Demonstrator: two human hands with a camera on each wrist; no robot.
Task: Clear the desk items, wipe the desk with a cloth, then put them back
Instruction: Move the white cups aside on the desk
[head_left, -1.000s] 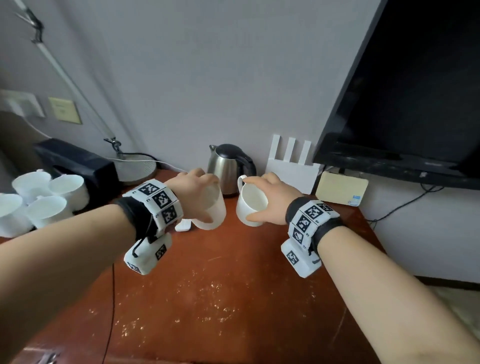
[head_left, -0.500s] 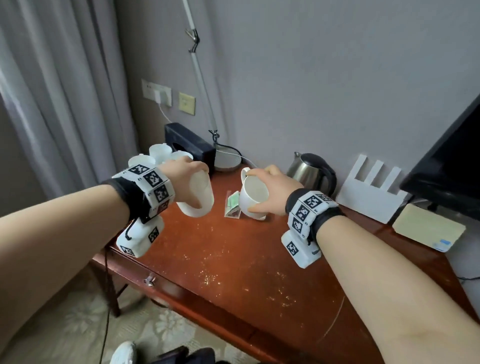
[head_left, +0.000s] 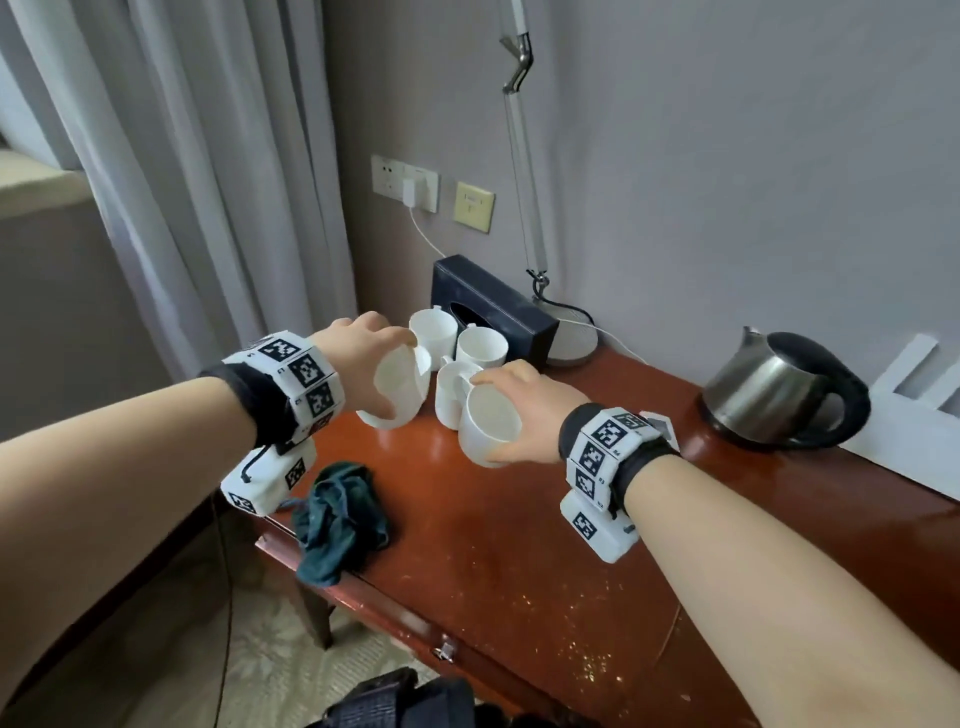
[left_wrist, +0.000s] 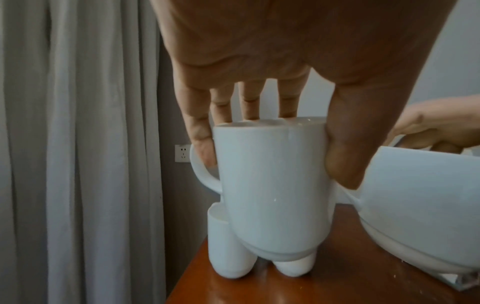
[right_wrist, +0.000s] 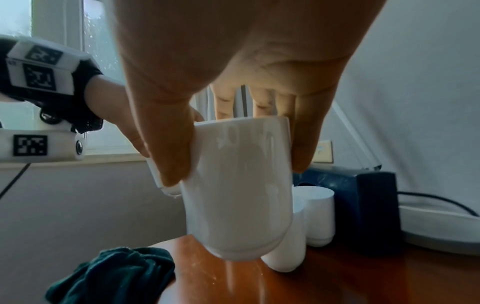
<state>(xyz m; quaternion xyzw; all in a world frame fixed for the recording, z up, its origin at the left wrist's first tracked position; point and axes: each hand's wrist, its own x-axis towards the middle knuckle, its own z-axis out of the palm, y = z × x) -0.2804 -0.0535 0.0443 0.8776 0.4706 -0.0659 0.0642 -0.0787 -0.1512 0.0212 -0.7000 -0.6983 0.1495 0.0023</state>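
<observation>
- Two white mugs are held above the far left part of the red-brown desk (head_left: 519, 545), one in each hand, and neither touches the wood.
- The curtain (head_left: 182, 182) hangs at the far left, beyond the desk edge.
- The dark green cloth (head_left: 340, 514) lies crumpled on the near left edge of the desk, part of it drooping over the side.
- The left hand (head_left: 363, 358) clamps the left mug (head_left: 397, 389) from above: in the left wrist view the fingers (left_wrist: 200, 135) curl over the rim and the thumb presses the near wall, with the handle to the left.
- Three more white mugs stand on the desk just beyond the two held ones: the far-left mug (head_left: 434, 330), the middle mug (head_left: 482, 347) and the near mug (head_left: 451, 395), close together.
- The right hand (head_left: 524, 410) is wrapped around the right mug (head_left: 488, 428), thumb on one side of the rim and fingers on the other; the mug tilts a little, its mouth toward the camera in the head view.
- The dark tissue box (head_left: 493, 306) sits behind the standing mugs, against the wall.
- The lamp base (head_left: 571, 343) lies right of the box, its thin arm rising along the wall.
- The steel kettle (head_left: 779, 389) stands far right on the desk, well apart from the mugs.
</observation>
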